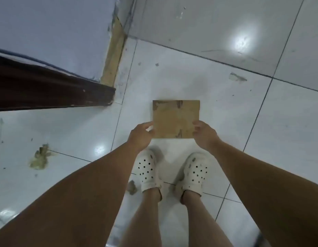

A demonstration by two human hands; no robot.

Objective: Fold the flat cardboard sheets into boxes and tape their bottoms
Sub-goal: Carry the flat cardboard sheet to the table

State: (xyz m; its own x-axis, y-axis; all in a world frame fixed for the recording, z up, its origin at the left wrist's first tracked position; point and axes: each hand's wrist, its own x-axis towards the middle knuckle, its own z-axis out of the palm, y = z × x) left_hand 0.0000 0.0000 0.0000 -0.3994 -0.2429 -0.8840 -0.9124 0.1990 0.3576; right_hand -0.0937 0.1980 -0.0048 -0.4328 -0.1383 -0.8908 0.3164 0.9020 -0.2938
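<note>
A small flat brown cardboard sheet [175, 118] with dark printed marks is held out in front of me above the white tiled floor. My left hand [140, 136] pinches its lower left edge. My right hand [204, 133] pinches its lower right edge. The sheet lies flat and unfolded, its face toward the camera. No tape is in view.
I stand on glossy white floor tiles [261, 122] in white clogs [147, 170]. A dark wooden door edge [47, 91] juts in from the left, beside a pale wall [47, 24] and a worn door frame strip [113, 50]. Stains mark the floor at left [39, 157].
</note>
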